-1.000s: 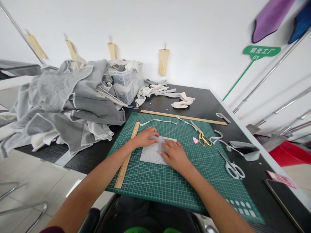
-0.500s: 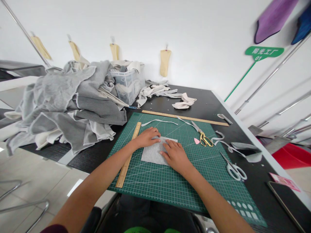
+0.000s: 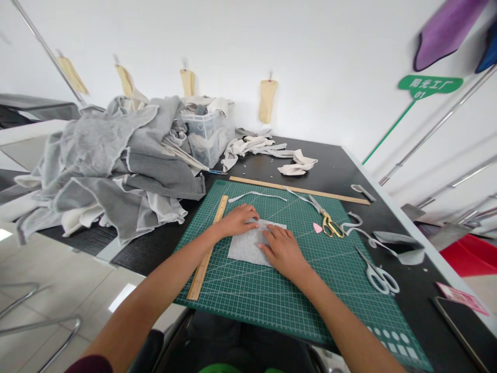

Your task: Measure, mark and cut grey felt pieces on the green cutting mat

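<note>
A light grey piece of fabric (image 3: 248, 249) lies flat on the green cutting mat (image 3: 264, 305). On its upper left part rests my left hand (image 3: 239, 220), fingers stretched toward the right. My right hand (image 3: 285, 248) lies over the fabric's right side, palm down with fingers spread. Neither hand grips anything that I can make out. Just left of the fabric, a short wooden ruler (image 3: 205, 254) runs beneath my left forearm. Gold-handled scissors (image 3: 330, 224), a small pink piece (image 3: 317, 228) and white-handled scissors (image 3: 380, 274) lie to the right on the mat.
A large heap of grey fabric (image 3: 101, 150) and a clear plastic bin (image 3: 205, 137) stand at the left. A long wooden ruler (image 3: 298, 189) crosses the mat's far edge, with fabric scraps (image 3: 298, 163) beyond. A phone (image 3: 466, 331) lies at the right edge.
The whole view has shifted slightly, with things appearing a little further right. Both hands stay on the fabric in nearly the same pose.
</note>
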`<state>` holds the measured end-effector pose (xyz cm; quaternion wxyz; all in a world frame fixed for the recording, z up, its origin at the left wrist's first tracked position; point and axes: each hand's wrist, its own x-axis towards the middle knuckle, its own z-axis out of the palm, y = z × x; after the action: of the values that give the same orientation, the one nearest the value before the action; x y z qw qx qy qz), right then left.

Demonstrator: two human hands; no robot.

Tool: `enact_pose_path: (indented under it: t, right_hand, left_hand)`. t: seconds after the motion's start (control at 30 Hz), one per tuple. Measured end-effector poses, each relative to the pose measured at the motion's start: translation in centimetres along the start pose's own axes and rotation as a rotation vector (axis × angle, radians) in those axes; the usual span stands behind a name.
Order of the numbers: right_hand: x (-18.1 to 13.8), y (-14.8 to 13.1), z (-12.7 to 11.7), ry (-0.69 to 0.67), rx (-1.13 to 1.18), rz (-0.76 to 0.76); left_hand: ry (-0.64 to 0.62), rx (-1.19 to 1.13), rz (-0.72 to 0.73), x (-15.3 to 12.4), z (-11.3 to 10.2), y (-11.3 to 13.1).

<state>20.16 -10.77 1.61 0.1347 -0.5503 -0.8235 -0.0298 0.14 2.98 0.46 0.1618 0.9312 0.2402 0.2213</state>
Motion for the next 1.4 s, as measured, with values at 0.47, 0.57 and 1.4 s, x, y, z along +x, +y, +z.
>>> enact_pose_path:
  t: [0.47, 0.57, 1.4]
  right_hand:
    - [-0.1, 0.1, 0.0, 0.007, 0.003, 0.024]
    - [-0.1, 0.1, -0.1, 0.002, 0.006, 0.018]
    - [-0.1, 0.3, -0.5, -0.040, 0.005, -0.011]
  left_hand:
    - [0.278, 0.489, -0.627, -0.6, -2.9, -1.8]
    - [0.219, 0.545, -0.801, -1.0, -2.9, -2.1]
    - [0.160, 0.157, -0.804, -0.5, -1.7, -2.5]
